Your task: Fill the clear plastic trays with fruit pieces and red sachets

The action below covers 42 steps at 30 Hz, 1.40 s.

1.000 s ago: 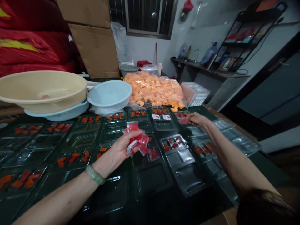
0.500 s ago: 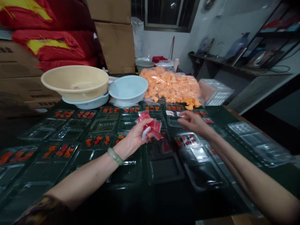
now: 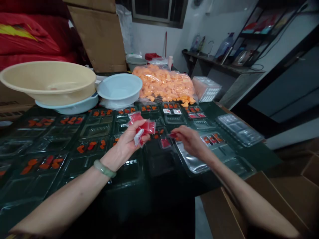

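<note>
Red sachets [image 3: 143, 127] sit bunched in the left hand [image 3: 124, 146], whose fingers are clenched around them above the dark trays [image 3: 92, 131] on the table [image 3: 259, 154]. Just beside it, the right hand [image 3: 190, 141] pinches a single sachet [image 3: 173, 135] over a tray. Farther back stand a cream basin [image 3: 50, 81], a pale blue bowl [image 3: 118, 89] and a bag of orange pieces [image 3: 165, 84].

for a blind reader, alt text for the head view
The left hand grips a bunch of red sachets while the right hand pinches a single sachet over rows of black compartment trays, many holding orange-red pieces. Behind stand a cream basin, a pale blue basin and a bag of orange chunks.
</note>
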### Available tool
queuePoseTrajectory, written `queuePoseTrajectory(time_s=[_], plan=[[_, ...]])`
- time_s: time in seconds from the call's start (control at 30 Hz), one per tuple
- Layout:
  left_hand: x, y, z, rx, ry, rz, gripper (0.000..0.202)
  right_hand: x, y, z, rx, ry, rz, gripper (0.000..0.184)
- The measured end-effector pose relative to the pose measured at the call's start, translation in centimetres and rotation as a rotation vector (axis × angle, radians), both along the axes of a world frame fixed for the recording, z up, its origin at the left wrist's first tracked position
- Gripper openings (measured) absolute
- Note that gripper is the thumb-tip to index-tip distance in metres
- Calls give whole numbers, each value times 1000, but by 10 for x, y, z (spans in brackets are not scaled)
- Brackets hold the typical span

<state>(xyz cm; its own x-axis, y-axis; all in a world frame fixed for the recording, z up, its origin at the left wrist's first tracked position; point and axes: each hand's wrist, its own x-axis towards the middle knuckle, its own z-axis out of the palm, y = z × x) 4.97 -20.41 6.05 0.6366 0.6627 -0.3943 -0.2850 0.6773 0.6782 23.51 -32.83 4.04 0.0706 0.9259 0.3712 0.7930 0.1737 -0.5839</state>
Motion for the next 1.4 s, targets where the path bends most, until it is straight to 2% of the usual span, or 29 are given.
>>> queuePoseTrajectory(time_s=[0.13,0.2,0.27,0.33,0.4,0.5,0.57,0.63,0.73,0.87,0.93,1.0,1.1,1.2,1.3,1.4], plan=[[-6,0,2,25,38,5,11,54,-6,-8,-366,30,43,19],[-7,-4,3,11,60,-3,11,67,-4,-18,-511,101,42,14],[-6,-9,4,-13,85,-2,8,70,-2,-28,-559,151,-23,9],[-6,-13,5,-30,109,2,5,69,0,-34,-562,162,-46,5],[-5,-15,4,-33,114,2,5,67,1,-36,-558,121,10,7],[-4,-16,1,-35,109,-14,5,64,1,-35,-549,-68,56,10],[-3,-15,-4,-38,92,-29,5,58,-1,-34,-506,-249,-23,10],[-1,-14,-10,-40,52,-37,4,46,-3,-31,-395,-383,-150,12],[2,-13,-17,-36,-12,-52,8,18,-1,-24,-285,-408,-244,19],[3,-15,-16,-29,-17,-73,12,-23,16,-26,-498,-482,-285,35],[1,-16,-13,-31,-14,-39,11,-36,26,-32,-554,-511,-283,36],[-3,-16,-9,-34,-14,15,10,-39,34,-39,-546,-481,-290,30],[-9,-15,-4,-40,28,80,7,-30,39,-42,-533,-368,-277,23],[-15,-13,-1,-31,63,59,3,-13,39,-29,-506,-358,-204,24],[-16,-13,0,-27,71,32,3,-9,39,-6,-512,-592,-126,23],[-14,-14,-2,-61,62,30,3,-24,41,8,-535,-843,12,25]])
